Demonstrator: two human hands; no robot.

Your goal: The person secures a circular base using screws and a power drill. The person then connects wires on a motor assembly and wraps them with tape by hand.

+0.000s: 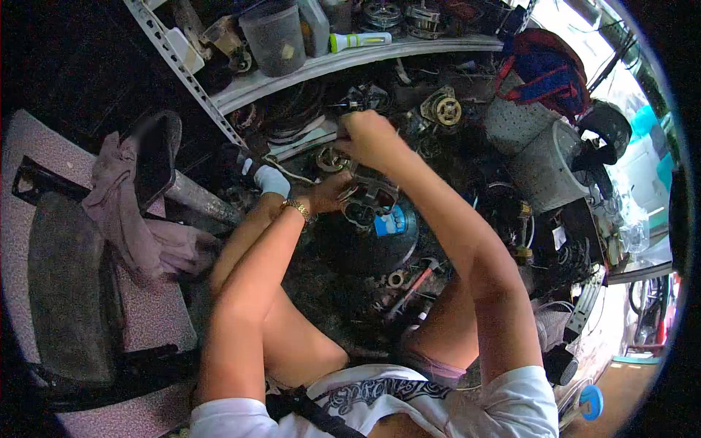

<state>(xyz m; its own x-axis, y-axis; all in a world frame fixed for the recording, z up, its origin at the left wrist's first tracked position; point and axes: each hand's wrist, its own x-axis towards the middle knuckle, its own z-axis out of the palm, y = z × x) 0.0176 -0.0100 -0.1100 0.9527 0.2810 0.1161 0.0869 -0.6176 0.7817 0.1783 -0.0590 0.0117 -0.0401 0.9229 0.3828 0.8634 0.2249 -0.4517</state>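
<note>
My left hand [330, 193], with a gold-coloured watch or bracelet on its wrist, grips the near-left side of a metal motor housing [381, 194]. The housing rests on a dark rounded drum-like base [398, 252] with a blue label [391, 220]. Above and beyond the housing, my right hand [372, 139] is closed in a fist. Something dark shows at its left side, too hidden to name. Just past my left hand lies a round metal ring part [332, 158]. A thin shaft of another part points left beyond my right fist.
A hammer [415, 288] and a metal ring [396, 279] lie on the floor near my legs. A shelf [350, 60] holds a plastic container [272, 36] and a flashlight [361, 41]. Buckets [548, 164] stand right; a brass-coloured motor part [445, 109] lies beyond. A cloth [135, 212] hangs left.
</note>
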